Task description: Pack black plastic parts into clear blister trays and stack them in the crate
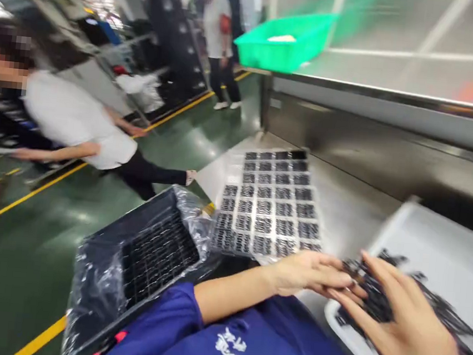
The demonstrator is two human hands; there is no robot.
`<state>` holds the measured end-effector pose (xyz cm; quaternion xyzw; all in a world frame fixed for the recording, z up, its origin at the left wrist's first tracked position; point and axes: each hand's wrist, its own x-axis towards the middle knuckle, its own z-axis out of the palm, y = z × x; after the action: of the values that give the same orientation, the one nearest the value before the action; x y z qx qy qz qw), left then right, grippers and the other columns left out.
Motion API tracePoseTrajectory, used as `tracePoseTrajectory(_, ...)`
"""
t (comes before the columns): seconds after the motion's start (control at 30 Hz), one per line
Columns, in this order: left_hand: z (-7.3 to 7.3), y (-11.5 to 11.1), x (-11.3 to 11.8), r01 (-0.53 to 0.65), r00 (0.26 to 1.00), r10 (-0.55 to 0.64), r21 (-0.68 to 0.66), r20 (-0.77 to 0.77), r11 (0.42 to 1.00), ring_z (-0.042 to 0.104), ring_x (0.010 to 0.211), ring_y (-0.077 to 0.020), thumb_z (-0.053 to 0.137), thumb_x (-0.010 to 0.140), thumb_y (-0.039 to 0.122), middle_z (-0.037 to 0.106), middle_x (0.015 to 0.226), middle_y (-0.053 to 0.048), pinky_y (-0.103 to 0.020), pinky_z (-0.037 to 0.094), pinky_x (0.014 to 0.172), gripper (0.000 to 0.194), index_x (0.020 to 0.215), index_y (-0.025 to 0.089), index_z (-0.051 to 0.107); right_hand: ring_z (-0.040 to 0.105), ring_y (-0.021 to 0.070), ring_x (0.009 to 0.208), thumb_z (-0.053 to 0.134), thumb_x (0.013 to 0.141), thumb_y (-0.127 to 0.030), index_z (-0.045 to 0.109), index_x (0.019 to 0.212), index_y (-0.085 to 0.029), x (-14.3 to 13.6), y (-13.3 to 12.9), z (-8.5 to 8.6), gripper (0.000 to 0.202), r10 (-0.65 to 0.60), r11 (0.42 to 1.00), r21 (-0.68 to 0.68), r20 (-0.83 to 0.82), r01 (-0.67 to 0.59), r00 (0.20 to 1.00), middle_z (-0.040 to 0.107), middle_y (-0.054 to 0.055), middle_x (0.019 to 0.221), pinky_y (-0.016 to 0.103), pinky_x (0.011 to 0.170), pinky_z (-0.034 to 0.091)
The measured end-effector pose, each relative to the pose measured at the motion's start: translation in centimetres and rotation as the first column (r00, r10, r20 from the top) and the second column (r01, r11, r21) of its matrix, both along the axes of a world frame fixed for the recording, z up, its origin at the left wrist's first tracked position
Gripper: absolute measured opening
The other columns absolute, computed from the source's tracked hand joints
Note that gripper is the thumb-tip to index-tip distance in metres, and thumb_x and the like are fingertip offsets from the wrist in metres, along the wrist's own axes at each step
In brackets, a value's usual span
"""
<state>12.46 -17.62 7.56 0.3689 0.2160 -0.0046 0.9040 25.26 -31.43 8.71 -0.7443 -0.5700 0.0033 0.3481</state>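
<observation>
My left hand (314, 274) reaches across to the right, its fingers bent and nearly touching my right hand. Small dark parts (375, 297) lie between and behind the fingers, over the near end of a white tray (444, 231). My right hand (406, 322) has thumb and fingers spread around those parts. What the left fingertips pinch is too blurred to make out. Left of the hands, a sheet with a grid of pockets (271, 200) holds many small dark parts.
A black box lined with clear plastic (99, 281) stands at the lower left, a dark gridded tray (157, 256) inside. A green basket (269, 52) sits on the raised metal shelf (354, 87). One person (74, 120) strides at the left; another (217, 25) stands farther back.
</observation>
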Motion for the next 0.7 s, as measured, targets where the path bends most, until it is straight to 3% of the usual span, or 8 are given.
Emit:
tracePoseTrajectory(0.1, 0.6, -1.0, 1.2, 0.061, 0.997, -0.057, -0.084, 0.046, 0.995, 0.071, 0.098, -0.0275, 0.085, 0.062, 0.058, 0.073, 0.108, -0.017, -0.051, 0.044, 0.105, 0.066, 0.109, 0.015, 0.069, 0.061, 0.0342, 0.121, 0.061, 0.093, -0.046, 0.034, 0.156, -0.032, 0.1, -2.8, 1.7, 0.070, -0.041, 0.999, -0.031, -0.048, 0.039, 0.998, 0.059, 0.008, 0.140, 0.050, 0.099, 0.055)
tracePoseTrajectory(0.23, 1.3, -4.1, 3.0, 0.102, 0.990, -0.092, -0.090, 0.108, 0.991, 0.071, 0.103, -0.0282, 0.079, 0.073, 0.058, 0.070, 0.119, -0.020, -0.044, 0.048, 0.100, 0.062, 0.115, 0.014, 0.067, 0.058, 0.0314, 0.127, 0.061, 0.094, -0.040, 0.025, 0.159, -0.032, 0.7, -5.6, 3.2, 0.075, -0.067, 0.998, -0.008, -0.085, 0.066, 0.994, 0.057, 0.008, 0.144, 0.049, 0.104, 0.052)
tracePoseTrajectory(0.43, 1.5, -7.9, 6.5, 0.164, 0.982, -0.160, -0.029, 0.095, 0.986, 0.073, 0.087, -0.0225, 0.085, 0.063, 0.061, 0.073, 0.106, -0.019, -0.037, 0.053, 0.089, 0.070, 0.106, 0.009, 0.067, 0.059, 0.0285, 0.124, 0.065, 0.093, -0.036, 0.022, 0.161, -0.028, 1.8, -9.7, 2.2, 0.080, -0.150, 0.988, 0.040, -0.004, 0.150, 0.989, 0.059, 0.010, 0.141, 0.046, 0.105, 0.049)
tracePoseTrajectory(0.53, 1.4, -9.4, 8.1, 0.273, 0.961, -0.274, 0.042, 0.032, 0.961, 0.071, 0.080, -0.0182, 0.088, 0.063, 0.055, 0.074, 0.097, -0.014, -0.031, 0.054, 0.080, 0.062, 0.102, 0.010, 0.068, 0.056, 0.0271, 0.130, 0.066, 0.092, -0.040, 0.020, 0.160, -0.029, 3.0, -12.3, 1.6, 0.083, -0.150, 0.988, -0.027, -0.015, 0.149, 0.989, 0.056, 0.009, 0.146, 0.045, 0.106, 0.049)
tracePoseTrajectory(0.6, 1.5, -10.6, 9.1, 0.336, 0.942, -0.337, 0.045, 0.010, 0.941, 0.069, 0.075, -0.0153, 0.089, 0.063, 0.049, 0.073, 0.092, -0.011, -0.029, 0.054, 0.075, 0.057, 0.099, 0.011, 0.068, 0.054, 0.0269, 0.132, 0.065, 0.091, -0.045, 0.028, 0.158, -0.029, 5.4, -15.0, 1.4, 0.078, -0.123, 0.985, -0.128, -0.061, 0.114, 0.991, 0.054, 0.009, 0.148, 0.044, 0.106, 0.050)
tracePoseTrajectory(0.63, 1.5, -11.2, 9.7, 0.356, 0.934, -0.357, 0.030, 0.006, 0.934, 0.068, 0.073, -0.0142, 0.088, 0.065, 0.048, 0.073, 0.091, -0.010, -0.028, 0.054, 0.075, 0.054, 0.098, 0.011, 0.068, 0.057, 0.0275, 0.129, 0.063, 0.091, -0.049, 0.038, 0.153, -0.027, 7.0, -16.9, 1.5, 0.070, -0.181, 0.970, -0.182, -0.083, 0.164, 0.980, 0.058, 0.009, 0.144, 0.045, 0.105, 0.051)
tracePoseTrajectory(0.67, 1.6, -11.8, 10.2, 0.366, 0.931, -0.366, 0.010, 0.005, 0.931, 0.068, 0.073, -0.0135, 0.088, 0.066, 0.047, 0.073, 0.091, -0.009, -0.028, 0.054, 0.074, 0.052, 0.098, 0.011, 0.068, 0.062, 0.0286, 0.123, 0.061, 0.092, -0.052, 0.050, 0.145, -0.026, 9.0, -19.1, 1.7, 0.060, -0.324, 0.925, -0.237, -0.081, 0.298, 0.942, 0.063, 0.010, 0.137, 0.046, 0.102, 0.052)
tracePoseTrajectory(0.7, 1.7, -12.4, 10.8, 0.370, 0.929, -0.370, -0.011, 0.004, 0.929, 0.068, 0.073, -0.0133, 0.086, 0.068, 0.047, 0.072, 0.092, -0.009, -0.028, 0.055, 0.075, 0.049, 0.097, 0.012, 0.067, 0.066, 0.0300, 0.115, 0.057, 0.093, -0.053, 0.060, 0.133, -0.023, 11.1, -21.5, 2.1, 0.051, -0.508, 0.835, -0.276, -0.057, 0.475, 0.860, 0.069, 0.012, 0.127, 0.048, 0.097, 0.053)
